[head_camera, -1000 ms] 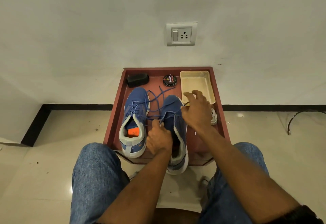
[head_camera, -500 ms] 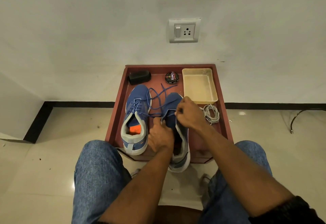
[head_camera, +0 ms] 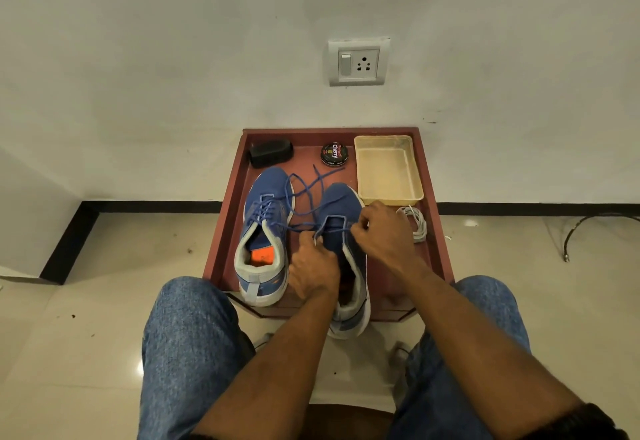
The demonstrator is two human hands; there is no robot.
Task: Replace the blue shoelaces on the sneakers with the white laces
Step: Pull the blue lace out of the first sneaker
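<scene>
Two blue sneakers stand side by side on a dark red tray (head_camera: pixel 227 218). The left sneaker (head_camera: pixel 261 232) still carries its blue lace. My left hand (head_camera: pixel 313 270) grips the left side of the right sneaker (head_camera: pixel 341 211) at its eyelets. My right hand (head_camera: pixel 384 232) pinches the blue lace (head_camera: pixel 308 190) at the right eyelets of that shoe. Loose blue lace ends trail across the tray toward the back. A coil of white laces (head_camera: pixel 415 223) lies on the tray just right of my right hand.
At the back of the tray sit a black brush (head_camera: pixel 270 153), a round Cherry polish tin (head_camera: pixel 334 154) and a cream plastic tub (head_camera: pixel 388 169). A wall socket (head_camera: pixel 358 62) is above. A black cable (head_camera: pixel 588 228) lies on the floor at right. My knees flank the tray.
My right hand came back from the cream tub to the right sneaker's eyelets and closed on the blue lace. The white laces are uncovered. My left hand stayed on the shoe.
</scene>
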